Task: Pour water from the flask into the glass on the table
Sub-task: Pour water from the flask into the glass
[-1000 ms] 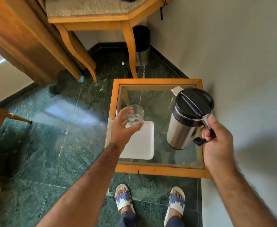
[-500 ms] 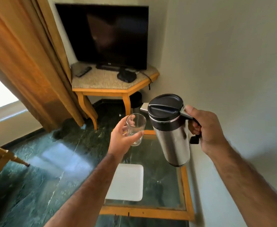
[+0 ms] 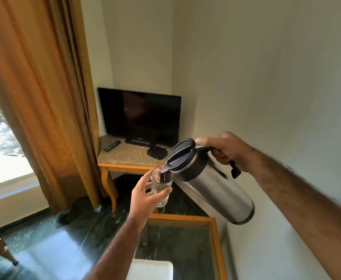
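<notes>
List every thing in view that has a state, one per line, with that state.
flask: tilted, spout over the glass, lid on, held by right hand
glass: upright, off the table, held by left hand, water entering
television: screen dark
curtain: drawn aside, window showing

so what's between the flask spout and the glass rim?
Nothing solid in the head view: the steel flask's spout sits right over the clear glass, with a thin stream of water falling in.
</notes>
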The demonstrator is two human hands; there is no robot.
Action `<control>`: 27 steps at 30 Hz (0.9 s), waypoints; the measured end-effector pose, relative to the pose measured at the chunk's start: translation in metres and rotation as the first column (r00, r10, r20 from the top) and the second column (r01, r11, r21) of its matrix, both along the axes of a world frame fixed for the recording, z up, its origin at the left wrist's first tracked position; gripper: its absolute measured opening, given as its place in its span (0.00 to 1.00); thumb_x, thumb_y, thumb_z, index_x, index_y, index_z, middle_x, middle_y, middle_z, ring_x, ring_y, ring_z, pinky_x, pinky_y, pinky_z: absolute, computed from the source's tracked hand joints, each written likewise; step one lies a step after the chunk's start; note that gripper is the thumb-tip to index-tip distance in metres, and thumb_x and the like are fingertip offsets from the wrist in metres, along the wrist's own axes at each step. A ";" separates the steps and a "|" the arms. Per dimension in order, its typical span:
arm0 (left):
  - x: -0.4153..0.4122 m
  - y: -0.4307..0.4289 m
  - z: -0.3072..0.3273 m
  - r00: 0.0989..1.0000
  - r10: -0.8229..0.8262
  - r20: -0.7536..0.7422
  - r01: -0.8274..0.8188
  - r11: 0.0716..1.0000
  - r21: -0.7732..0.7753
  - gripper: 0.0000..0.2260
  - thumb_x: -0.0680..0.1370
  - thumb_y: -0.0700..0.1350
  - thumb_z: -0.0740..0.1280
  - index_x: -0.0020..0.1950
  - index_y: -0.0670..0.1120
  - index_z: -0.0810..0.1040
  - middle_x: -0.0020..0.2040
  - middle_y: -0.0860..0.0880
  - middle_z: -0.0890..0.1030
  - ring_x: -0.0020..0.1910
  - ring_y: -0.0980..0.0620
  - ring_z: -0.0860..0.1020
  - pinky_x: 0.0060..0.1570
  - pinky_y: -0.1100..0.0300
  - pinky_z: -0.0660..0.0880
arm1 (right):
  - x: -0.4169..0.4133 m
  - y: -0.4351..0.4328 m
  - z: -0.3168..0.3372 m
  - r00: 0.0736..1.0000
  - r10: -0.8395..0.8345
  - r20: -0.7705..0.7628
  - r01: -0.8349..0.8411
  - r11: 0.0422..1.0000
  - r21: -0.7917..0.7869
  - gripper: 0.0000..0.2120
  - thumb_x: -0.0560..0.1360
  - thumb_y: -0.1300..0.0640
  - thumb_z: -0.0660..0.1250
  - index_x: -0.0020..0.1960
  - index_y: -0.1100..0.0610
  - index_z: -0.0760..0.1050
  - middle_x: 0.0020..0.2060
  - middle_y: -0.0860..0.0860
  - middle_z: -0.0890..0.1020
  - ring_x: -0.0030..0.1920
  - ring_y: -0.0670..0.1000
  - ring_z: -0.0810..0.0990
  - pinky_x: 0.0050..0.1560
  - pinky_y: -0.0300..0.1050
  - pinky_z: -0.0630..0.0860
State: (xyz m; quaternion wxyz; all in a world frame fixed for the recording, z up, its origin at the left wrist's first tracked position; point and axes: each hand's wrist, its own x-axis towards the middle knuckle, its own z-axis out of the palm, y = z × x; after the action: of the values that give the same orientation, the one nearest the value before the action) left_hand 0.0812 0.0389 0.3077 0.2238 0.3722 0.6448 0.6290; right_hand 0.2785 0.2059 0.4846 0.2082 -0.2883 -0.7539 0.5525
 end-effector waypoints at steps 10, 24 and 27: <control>-0.001 -0.018 0.033 0.999 -0.029 0.024 0.028 0.999 0.018 0.27 0.70 0.46 0.84 0.63 0.64 0.80 0.57 0.57 0.86 0.59 0.61 0.82 0.54 0.59 0.79 | -0.045 -0.022 0.083 0.935 0.085 0.344 -0.141 0.980 0.141 0.26 0.68 0.37 0.78 0.22 0.49 0.70 0.22 0.45 0.66 0.22 0.46 0.61 0.24 0.39 0.60; 0.001 -0.035 0.054 0.998 -0.012 0.057 0.012 1.000 -0.005 0.26 0.71 0.45 0.83 0.68 0.54 0.81 0.60 0.53 0.86 0.63 0.55 0.81 0.65 0.43 0.79 | -0.081 -0.050 0.117 0.843 0.036 0.537 -0.218 0.935 0.279 0.27 0.72 0.40 0.78 0.22 0.50 0.69 0.22 0.47 0.67 0.22 0.48 0.63 0.24 0.40 0.62; -0.001 -0.040 0.059 0.999 0.005 0.043 -0.005 1.000 -0.018 0.24 0.72 0.45 0.83 0.65 0.54 0.82 0.59 0.53 0.87 0.61 0.54 0.83 0.64 0.42 0.81 | -0.086 -0.057 0.126 0.815 0.035 0.578 -0.253 0.920 0.301 0.27 0.73 0.41 0.77 0.23 0.50 0.69 0.22 0.47 0.67 0.22 0.48 0.63 0.24 0.39 0.62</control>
State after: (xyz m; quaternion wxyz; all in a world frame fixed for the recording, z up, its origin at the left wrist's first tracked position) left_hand 0.0803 -0.0014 0.3665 0.2393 0.3551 0.6462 0.6317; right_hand 0.1921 0.1489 0.6107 -0.0162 -0.3352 -0.8901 0.3082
